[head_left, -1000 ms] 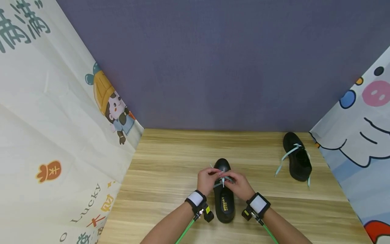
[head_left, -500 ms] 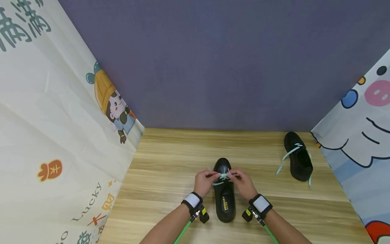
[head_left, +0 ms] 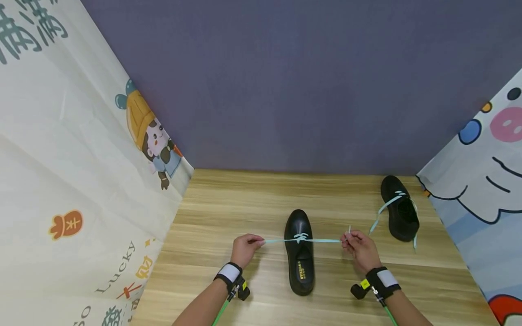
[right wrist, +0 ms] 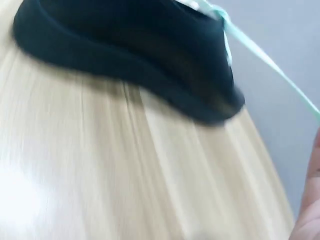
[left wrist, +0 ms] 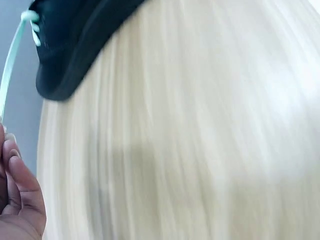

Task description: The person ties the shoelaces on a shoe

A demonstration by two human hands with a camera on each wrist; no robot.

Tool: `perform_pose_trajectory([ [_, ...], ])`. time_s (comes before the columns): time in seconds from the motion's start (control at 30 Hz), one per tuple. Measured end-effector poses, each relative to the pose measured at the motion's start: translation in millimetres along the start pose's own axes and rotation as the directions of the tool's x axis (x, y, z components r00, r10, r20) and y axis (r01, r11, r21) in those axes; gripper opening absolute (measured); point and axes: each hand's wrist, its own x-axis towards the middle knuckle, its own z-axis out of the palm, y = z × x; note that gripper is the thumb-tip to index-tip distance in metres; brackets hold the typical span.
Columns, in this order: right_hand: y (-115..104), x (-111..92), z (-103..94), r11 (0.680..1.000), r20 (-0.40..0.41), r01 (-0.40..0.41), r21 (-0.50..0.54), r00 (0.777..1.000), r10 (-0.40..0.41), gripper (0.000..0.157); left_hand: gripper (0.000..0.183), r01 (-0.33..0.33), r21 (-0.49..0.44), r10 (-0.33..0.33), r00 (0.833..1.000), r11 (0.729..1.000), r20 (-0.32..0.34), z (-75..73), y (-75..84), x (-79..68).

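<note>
A black shoe (head_left: 299, 267) stands on the wooden surface with its toe pointing away from me. Its pale mint shoelace (head_left: 324, 240) crosses in a knot over the front and is stretched straight out to both sides. On the left, my left hand (head_left: 246, 250) pinches one end of the lace between thumb and fingers. My right hand (head_left: 361, 250) pinches the other end, with a short tip sticking up past the fingers. Both wrist views show the taut lace (left wrist: 11, 65) running from the shoe (right wrist: 140, 55) to the fingers.
A second black shoe (head_left: 397, 210) with loose mint laces stands at the back right of the wooden tabletop (head_left: 228, 199). A dark blue-grey panel (head_left: 302, 90) rises behind. Printed white cloths hang at the left (head_left: 81, 149) and right.
Both hands, close together over the knot a second ago, have moved apart to either side. The lace between them is now pulled out straight, and the shoe has stayed in place.
</note>
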Motion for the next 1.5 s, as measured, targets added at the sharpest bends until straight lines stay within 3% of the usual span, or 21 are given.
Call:
perform_pose_trajectory([
  [0.17,1.9,-4.1,-19.8,0.995,-0.091,-0.073,-0.067,0.994,0.066,0.02,0.006,-0.02,0.035,0.02,1.0,0.999,0.014,-9.6,-7.6,-2.7],
  [0.43,-0.4,4.1,-23.2,0.992,-0.169,-0.108,-0.066,0.981,0.095,0.016,0.006,-0.036,0.045,0.037,0.999,0.998,-0.026,-8.8,-11.2,1.4],
  [0.63,-5.6,1.5,-15.8,0.965,-0.17,-0.192,-0.18,0.972,0.161,0.021,0.006,-0.057,0.011,0.056,0.995,0.998,0.084,-1.1,-6.4,-0.9],
  [0.77,-12.1,5.3,-8.1,0.889,-0.166,-0.188,-0.417,0.978,0.129,0.034,0.008,-0.134,0.123,0.12,0.986,0.983,0.114,3.7,-0.1,2.0],
  [0.87,-18.9,13.2,0.6,0.811,-0.134,-0.105,-0.575,0.99,0.032,0.044,0.015,-0.182,0.193,0.17,0.982,0.964,0.077,8.1,10.0,8.4],
  [0.93,-21.6,19.1,8.4,0.769,-0.065,-0.02,-0.639,0.997,-0.028,0.049,0.021,-0.22,0.216,0.212,0.976,0.951,0.057,13.1,17.6,14.9],
  [1.03,-21.4,26.2,24.0,0.75,0.079,0.106,-0.653,0.994,-0.072,0.049,0.029,-0.299,0.22,0.284,0.954,0.929,0.098,23.1,30.1,26.1],
  [1.1,-18.0,28.2,35.3,0.738,0.165,0.141,-0.659,0.985,-0.041,0.049,0.036,-0.368,0.227,0.331,0.925,0.902,0.184,31.1,37.8,32.4],
  [1.23,-7.9,26.8,53.9,0.747,0.248,0.117,-0.655,0.967,0.065,0.052,0.047,-0.44,0.235,0.336,0.863,0.867,0.377,46.0,50.6,38.0],
  [1.3,-2.8,24.3,60.4,0.745,0.269,0.1,-0.659,0.957,0.11,0.051,0.047,-0.46,0.256,0.323,0.839,0.85,0.438,52.1,52.6,38.5],
  [1.43,5.4,21.0,67.8,0.744,0.314,0.11,-0.659,0.939,0.139,0.04,0.037,-0.473,0.266,0.303,0.816,0.84,0.492,58.6,49.8,38.1],
  [1.5,7.1,20.8,68.5,0.744,0.337,0.123,-0.656,0.931,0.143,0.034,0.03,-0.468,0.242,0.3,0.808,0.85,0.507,59.8,46.1,38.7],
])
